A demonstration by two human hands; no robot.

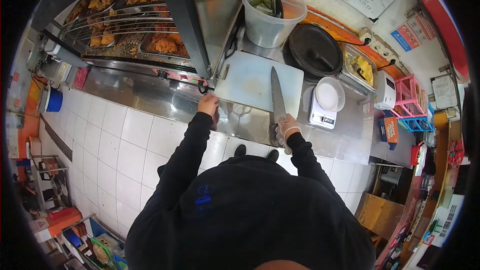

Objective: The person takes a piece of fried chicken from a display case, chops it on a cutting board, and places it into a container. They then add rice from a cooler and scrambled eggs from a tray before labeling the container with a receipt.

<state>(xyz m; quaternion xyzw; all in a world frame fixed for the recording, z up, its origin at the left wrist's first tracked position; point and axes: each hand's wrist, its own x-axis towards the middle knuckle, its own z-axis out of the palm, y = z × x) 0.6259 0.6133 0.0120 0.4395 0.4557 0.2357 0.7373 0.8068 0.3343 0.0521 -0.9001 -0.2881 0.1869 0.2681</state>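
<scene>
My right hand (pixel 288 127), in a clear glove, grips a large kitchen knife (pixel 276 92) by its handle. The long blade points away from me and lies over the right part of a white cutting board (pixel 257 82). At the front edge of the counter, just off the board's near left corner, is my bare left hand (pixel 208 106). Its fingers are loosely bent and partly hidden, with nothing visible in them. Right of the knife stands a white kitchen scale (pixel 322 112) with a round plastic bowl (pixel 330 95) on top.
A glass-doored display cabinet (pixel 192 30) with fried chicken (pixel 167 42) stands open at left. Behind the board are a clear bucket (pixel 272 27), a dark round pan (pixel 315 50) and a metal tray (pixel 369 55) holding something yellow. Pink and blue baskets (pixel 412 95) sit at right.
</scene>
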